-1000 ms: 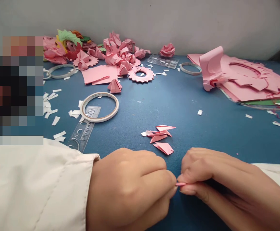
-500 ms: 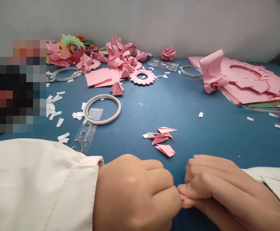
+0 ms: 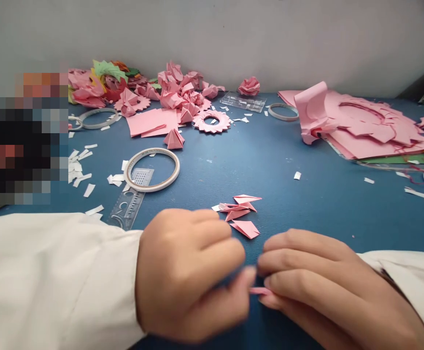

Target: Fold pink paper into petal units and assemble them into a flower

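Note:
Between my two hands is a small folded piece of pink paper point(image 3: 258, 290), seen as a narrow strip. My right hand point(image 3: 317, 277) pinches it between thumb and fingertips. My left hand point(image 3: 193, 277), slightly blurred, has its fingers curled and its thumb at the strip's left end; the index fingertip is hidden. Just beyond my hands several small folded pink paper points point(image 3: 246, 228) lie in a loose group, a bit of white tape among them. Farther left, a roll of double-sided tape point(image 3: 177, 170) rests over a clear ruler point(image 3: 124, 209).
Crumpled pink paper flowers point(image 3: 186, 90) and a pink paper ring point(image 3: 212, 121) sit toward the wall. Large pink paper sheets point(image 3: 379, 143) lie at the right. White paper scraps point(image 3: 75, 167) and another tape roll point(image 3: 283, 112) are scattered on the blue table point(image 3: 234, 167).
My left hand has shifted left and up a little, its thumb coming into view apart from the curled knuckles. More of the pink strip shows between my hands. The view has shifted slightly.

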{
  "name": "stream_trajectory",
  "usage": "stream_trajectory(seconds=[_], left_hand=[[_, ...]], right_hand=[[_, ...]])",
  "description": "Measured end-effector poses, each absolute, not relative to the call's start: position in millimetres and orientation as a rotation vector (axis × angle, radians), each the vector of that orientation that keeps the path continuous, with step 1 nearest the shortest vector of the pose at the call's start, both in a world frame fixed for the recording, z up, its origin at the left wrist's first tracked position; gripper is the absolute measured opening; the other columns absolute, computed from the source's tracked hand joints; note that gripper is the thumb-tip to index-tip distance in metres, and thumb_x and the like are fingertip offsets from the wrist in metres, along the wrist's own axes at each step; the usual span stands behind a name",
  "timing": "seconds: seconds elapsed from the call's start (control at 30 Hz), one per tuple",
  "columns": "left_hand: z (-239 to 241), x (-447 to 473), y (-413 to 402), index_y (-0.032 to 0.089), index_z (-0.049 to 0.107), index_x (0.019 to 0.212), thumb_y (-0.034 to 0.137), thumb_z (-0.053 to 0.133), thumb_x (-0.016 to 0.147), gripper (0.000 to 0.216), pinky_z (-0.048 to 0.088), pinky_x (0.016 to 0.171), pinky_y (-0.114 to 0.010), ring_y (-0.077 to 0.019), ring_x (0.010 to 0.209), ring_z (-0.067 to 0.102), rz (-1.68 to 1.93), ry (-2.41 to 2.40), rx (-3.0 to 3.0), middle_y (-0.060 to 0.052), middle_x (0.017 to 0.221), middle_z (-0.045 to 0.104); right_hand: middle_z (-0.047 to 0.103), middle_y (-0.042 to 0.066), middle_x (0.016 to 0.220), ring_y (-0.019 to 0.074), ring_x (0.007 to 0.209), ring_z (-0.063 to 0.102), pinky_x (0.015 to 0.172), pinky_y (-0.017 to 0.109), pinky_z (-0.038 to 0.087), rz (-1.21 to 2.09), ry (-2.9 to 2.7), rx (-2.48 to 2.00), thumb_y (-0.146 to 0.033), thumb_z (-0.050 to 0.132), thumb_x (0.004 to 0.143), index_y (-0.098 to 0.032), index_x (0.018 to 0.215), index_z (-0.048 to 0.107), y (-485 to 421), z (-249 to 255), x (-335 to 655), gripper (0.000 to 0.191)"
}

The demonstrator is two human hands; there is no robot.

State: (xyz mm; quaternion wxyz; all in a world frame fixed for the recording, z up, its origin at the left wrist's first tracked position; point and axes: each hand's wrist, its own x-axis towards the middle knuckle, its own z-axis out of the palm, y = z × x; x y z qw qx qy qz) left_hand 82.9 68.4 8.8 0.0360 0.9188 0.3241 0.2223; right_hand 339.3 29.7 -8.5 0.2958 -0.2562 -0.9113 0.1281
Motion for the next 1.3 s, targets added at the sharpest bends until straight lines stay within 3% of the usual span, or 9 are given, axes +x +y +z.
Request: stream_trajectory(seconds=[0.13,0.3,0.4,0.47,0.6,0.73,0.9,1.13,1.3], left_hand=[[3,63,69,0.027,0.087,0.127,0.026,0.068,0.127,0.019,0.059,0.073,-0.029,-0.0221,0.084,0.077,0.730,1.052,2.850,-0.003,0.097,0.083],[-4,53,69,0.022,0.086,0.123,0.012,0.054,0.130,0.035,0.055,0.073,-0.037,-0.0228,0.084,0.077,0.790,0.992,2.909,-0.001,0.096,0.082],[-5,53,70,0.020,0.084,0.143,0.012,0.057,0.130,0.031,0.055,0.073,-0.036,-0.0219,0.081,0.075,0.796,1.008,2.893,0.001,0.100,0.084],[-4,53,70,0.019,0.082,0.153,0.013,0.058,0.131,0.033,0.055,0.074,-0.036,-0.0216,0.081,0.075,0.786,1.007,2.873,0.001,0.102,0.085],[-6,53,70,0.019,0.086,0.136,0.017,0.056,0.134,0.031,0.058,0.081,-0.036,-0.0228,0.091,0.082,0.731,1.017,2.821,-0.002,0.108,0.089],[-4,55,70,0.020,0.087,0.131,0.017,0.056,0.133,0.031,0.056,0.078,-0.035,-0.0211,0.085,0.079,0.773,1.018,2.783,-0.001,0.103,0.088],[4,54,73,0.017,0.083,0.104,0.026,0.066,0.129,0.031,0.048,0.063,-0.036,-0.0181,0.069,0.060,0.784,0.739,2.664,0.000,0.083,0.075],[10,54,62,0.017,0.081,0.104,0.025,0.059,0.138,0.042,0.057,0.070,-0.043,-0.0204,0.071,0.067,0.638,0.347,2.549,-0.004,0.088,0.082],[14,58,50,0.019,0.083,0.113,0.029,0.065,0.138,0.032,0.061,0.072,-0.029,-0.0160,0.075,0.072,0.651,0.531,2.294,0.001,0.088,0.082]], right_hand=[[0.098,0.010,0.118,0.0253,0.127,0.094,0.109,0.039,0.074,0.114,-2.353,-0.731,-0.023,0.059,0.136,-0.029,0.117,0.079,30,-26,338,0.028],[0.097,0.015,0.126,0.0363,0.127,0.092,0.104,0.048,0.075,-0.006,-2.425,-0.902,-0.058,0.082,0.125,-0.031,0.115,0.087,28,-40,351,0.029],[0.096,0.016,0.126,0.0369,0.125,0.091,0.106,0.050,0.073,-0.104,-2.415,-0.944,-0.061,0.081,0.125,-0.030,0.117,0.088,31,-38,359,0.032],[0.096,0.015,0.126,0.0369,0.124,0.091,0.108,0.050,0.071,-0.167,-2.406,-0.966,-0.057,0.080,0.126,-0.030,0.119,0.088,35,-34,359,0.029],[0.098,0.011,0.128,0.0310,0.120,0.091,0.113,0.047,0.065,-0.275,-2.398,-0.971,-0.031,0.073,0.130,-0.027,0.124,0.083,42,-22,352,0.012],[0.100,0.006,0.125,0.0231,0.110,0.092,0.110,0.042,0.061,-0.314,-2.404,-0.895,-0.012,0.064,0.133,-0.024,0.130,0.072,45,-14,346,0.015],[0.097,-0.001,0.106,0.0163,0.089,0.090,0.102,0.037,0.063,-0.095,-2.439,-0.757,-0.016,0.059,0.138,-0.026,0.133,0.070,42,-7,351,0.016],[0.093,0.000,0.106,0.0162,0.093,0.091,0.095,0.031,0.071,0.537,-2.451,-0.534,-0.008,0.064,0.134,-0.026,0.145,0.076,34,1,360,0.024],[0.093,-0.001,0.107,0.0147,0.093,0.092,0.092,0.021,0.075,0.656,-2.342,-0.653,-0.015,0.074,0.131,-0.029,0.151,0.077,38,4,357,0.025]])
